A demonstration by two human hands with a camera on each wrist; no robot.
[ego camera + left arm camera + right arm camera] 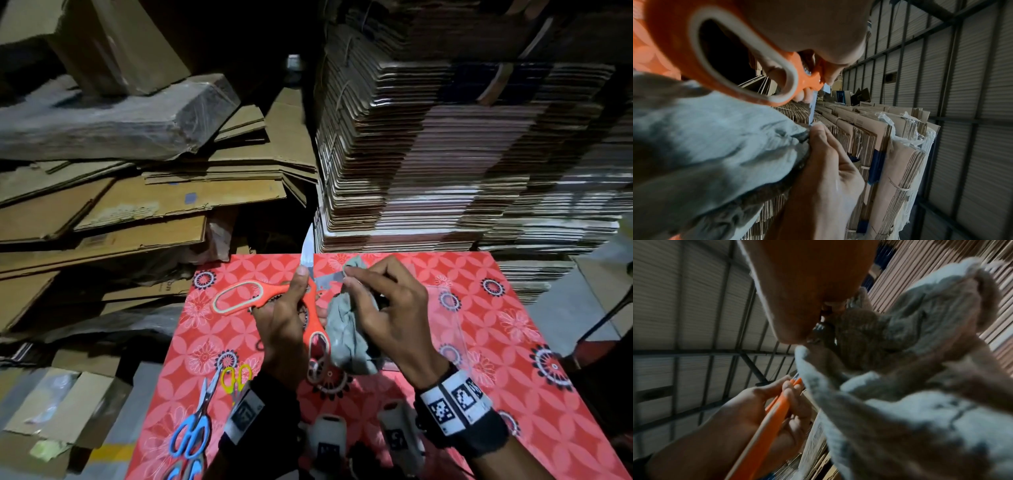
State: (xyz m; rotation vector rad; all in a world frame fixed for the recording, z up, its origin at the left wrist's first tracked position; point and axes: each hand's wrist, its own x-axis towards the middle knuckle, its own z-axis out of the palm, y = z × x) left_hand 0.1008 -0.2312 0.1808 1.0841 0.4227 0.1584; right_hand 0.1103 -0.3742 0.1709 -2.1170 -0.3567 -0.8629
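Scissors with orange handles (270,291) are held above the table (479,325), spread wide open. The left hand (284,329) is wrapped around them near the pivot, thumb up along the metal. One blade (306,257) points away from the person. The other runs across to the right hand (387,308), whose thumb and fingertips pinch a grey cloth (346,339) onto it. This looks like wiping in mid-course. How much of either blade is clean I cannot tell, and the far blade looks yet to be done. A blue pair (190,435) and a yellow pair (236,377) lie at the table's near left, probably waiting their turn.

As for containers, two white cylinders (330,435) stand at the near edge, but their contents are hidden. The cardboard boxes (445,171) stacked behind are folded flat.
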